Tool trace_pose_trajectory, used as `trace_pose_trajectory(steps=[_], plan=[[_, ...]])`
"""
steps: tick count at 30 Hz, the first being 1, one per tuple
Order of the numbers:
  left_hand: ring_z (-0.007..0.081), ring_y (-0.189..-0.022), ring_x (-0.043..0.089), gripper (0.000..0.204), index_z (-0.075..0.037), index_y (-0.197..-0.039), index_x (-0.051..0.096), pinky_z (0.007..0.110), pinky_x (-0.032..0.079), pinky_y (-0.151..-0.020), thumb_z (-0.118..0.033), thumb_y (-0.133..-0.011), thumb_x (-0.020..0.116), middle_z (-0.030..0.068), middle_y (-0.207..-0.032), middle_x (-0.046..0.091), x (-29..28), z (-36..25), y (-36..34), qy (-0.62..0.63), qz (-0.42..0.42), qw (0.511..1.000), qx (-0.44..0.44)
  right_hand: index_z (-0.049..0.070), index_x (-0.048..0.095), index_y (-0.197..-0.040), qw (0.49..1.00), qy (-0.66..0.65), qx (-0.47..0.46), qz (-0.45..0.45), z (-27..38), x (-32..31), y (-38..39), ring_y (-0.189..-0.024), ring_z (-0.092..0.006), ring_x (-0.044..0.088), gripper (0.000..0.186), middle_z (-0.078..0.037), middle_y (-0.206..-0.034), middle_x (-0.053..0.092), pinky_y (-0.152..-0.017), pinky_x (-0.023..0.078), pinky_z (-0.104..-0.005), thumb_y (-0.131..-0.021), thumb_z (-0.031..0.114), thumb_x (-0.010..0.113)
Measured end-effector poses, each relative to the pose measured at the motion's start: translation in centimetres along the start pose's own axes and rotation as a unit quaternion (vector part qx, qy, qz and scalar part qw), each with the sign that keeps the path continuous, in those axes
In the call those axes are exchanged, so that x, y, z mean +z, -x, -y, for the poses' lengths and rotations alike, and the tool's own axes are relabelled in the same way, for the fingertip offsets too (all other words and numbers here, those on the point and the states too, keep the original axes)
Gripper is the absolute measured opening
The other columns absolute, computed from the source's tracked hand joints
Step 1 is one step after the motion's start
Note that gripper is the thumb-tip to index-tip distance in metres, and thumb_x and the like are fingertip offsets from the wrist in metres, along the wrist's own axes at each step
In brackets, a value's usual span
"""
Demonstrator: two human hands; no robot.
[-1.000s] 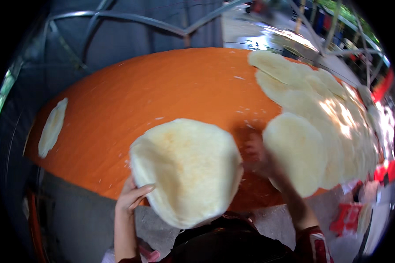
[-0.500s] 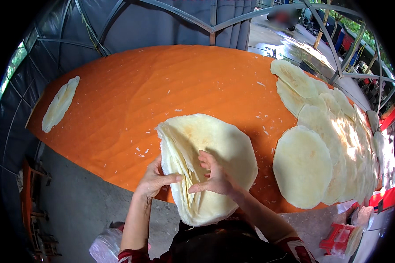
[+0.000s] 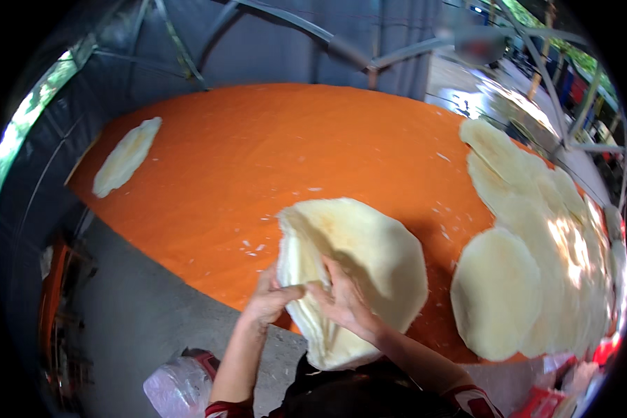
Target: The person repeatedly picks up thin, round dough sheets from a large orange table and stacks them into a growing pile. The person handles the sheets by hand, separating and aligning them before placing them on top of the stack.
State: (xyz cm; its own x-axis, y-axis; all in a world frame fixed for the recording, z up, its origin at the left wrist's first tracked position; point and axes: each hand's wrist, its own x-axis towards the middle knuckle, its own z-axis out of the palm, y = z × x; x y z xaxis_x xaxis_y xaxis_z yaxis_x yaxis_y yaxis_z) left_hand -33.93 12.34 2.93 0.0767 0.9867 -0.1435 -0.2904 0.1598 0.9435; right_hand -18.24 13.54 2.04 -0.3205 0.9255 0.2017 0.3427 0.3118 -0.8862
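A stack of thin, pale round flatbreads (image 3: 380, 254) lies at the table's near edge, its left side lifted and folded over in layers. My left hand (image 3: 268, 299) is closed on that folded left edge, thumb on top and fingers tucked underneath, partly hidden. My right hand (image 3: 343, 299) rests over the stack, closed on the raised layers, its thumb close to the left thumb. The sheets' exact separation between the fingers is blurred.
An orange-covered table (image 3: 279, 146) carries white flakes. Overlapping flatbreads (image 3: 498, 292) spread along its right side, and one narrow, pale piece (image 3: 127, 157) lies far left. A clear plastic bag (image 3: 177, 383) sits on the floor at lower left. Metal poles and dark sheeting stand behind.
The view has shifted, so the table appears lower and further right. My right hand has come toward my left thumb and closed on the folded layers; before, its fingers were spread.
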Motion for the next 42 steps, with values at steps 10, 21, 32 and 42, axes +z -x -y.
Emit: trace_pose_trajectory(steps=[10, 21, 32, 42], plan=[[0.0328, -0.098, 0.054, 0.061, 0.01, -0.117, 0.038, 0.038, 0.046, -0.083, 0.014, -0.056, 0.038, 0.0223, -0.108, 0.051, -11.6, 8.8, 2.4, 0.188, -0.204, 0.954, -0.111, -0.004, 0.052, -0.108, 0.988, -0.078, 0.126, 0.053, 1.3, -19.1, -8.1, -0.086, -0.0145, 0.055, 0.036, -0.008, -0.097, 0.06, -0.075, 0.043, -0.0272, -0.074, 0.008, 0.06], [0.0288, -0.105, 0.05, 0.061, 0.007, -0.122, 0.035, 0.038, 0.045, -0.085, 0.014, -0.063, 0.049, 0.0195, -0.114, 0.049, -4.8, -0.4, 2.6, 0.121, 0.022, 0.99, -0.069, 0.0, 0.046, -0.114, 0.797, 0.451, 0.258, -0.309, -7.7, -40.3, -2.0, -0.087, -0.0213, 0.059, 0.055, -0.014, -0.099, 0.059, -0.076, 0.045, -0.0337, -0.072, 0.032, 0.062], [0.0186, -0.094, 0.054, 0.072, 0.002, -0.123, 0.033, 0.032, 0.047, -0.078, 0.006, -0.061, 0.067, 0.0104, -0.105, 0.053, 3.1, -2.5, -1.2, -0.058, 0.06, 0.996, -0.025, 0.001, 0.0, -0.134, 0.959, -0.177, 0.114, 0.19, -2.4, -4.5, -1.5, -0.125, -0.0291, 0.025, 0.117, -0.022, -0.134, 0.023, -0.1, 0.026, -0.0393, -0.053, 0.026, 0.081], [0.0207, -0.097, 0.053, 0.078, 0.001, -0.122, 0.032, 0.035, 0.045, -0.084, 0.003, -0.056, 0.076, 0.0128, -0.109, 0.051, 3.1, -0.9, -0.3, -0.083, 0.001, 0.996, 0.015, 0.001, 0.002, -0.134, 0.919, -0.302, 0.147, 0.206, -5.3, -2.6, -0.6, -0.126, -0.0285, 0.021, 0.113, -0.024, -0.135, 0.017, -0.1, 0.025, -0.0379, -0.056, 0.019, 0.081]])
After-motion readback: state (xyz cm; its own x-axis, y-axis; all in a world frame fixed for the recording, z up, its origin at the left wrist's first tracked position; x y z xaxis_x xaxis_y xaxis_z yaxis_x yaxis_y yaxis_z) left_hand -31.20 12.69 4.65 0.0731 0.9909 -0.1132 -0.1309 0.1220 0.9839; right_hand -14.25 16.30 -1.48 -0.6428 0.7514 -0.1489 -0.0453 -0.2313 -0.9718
